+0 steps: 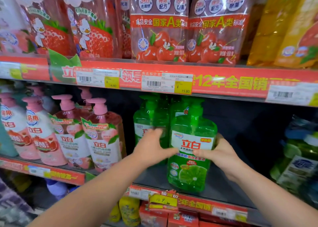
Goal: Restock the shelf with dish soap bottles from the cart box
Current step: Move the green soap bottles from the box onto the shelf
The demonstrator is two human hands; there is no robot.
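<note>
Both grips wrapped on the green dish soap bottle (pixel 191 151) near the shelf (pixel 154 177) front edge, left hand (pixel 151 149), right hand (pixel 222 153); probably heavy, slick, rigid; best held at mid-body.

Two hands, the left hand (pixel 151 149) and the right hand (pixel 218 153), are at the middle shelf (pixel 223 189). I count three green soap bottles (pixel 191 146) that I can tell apart, though those behind the front one blur together. Beside them stand about six pink pump bottles (pixel 101 134). On the shelf above sit four red refill pouches (pixel 158 25), and two yellow price tags (pixel 183 87) hang on its edge.
</note>
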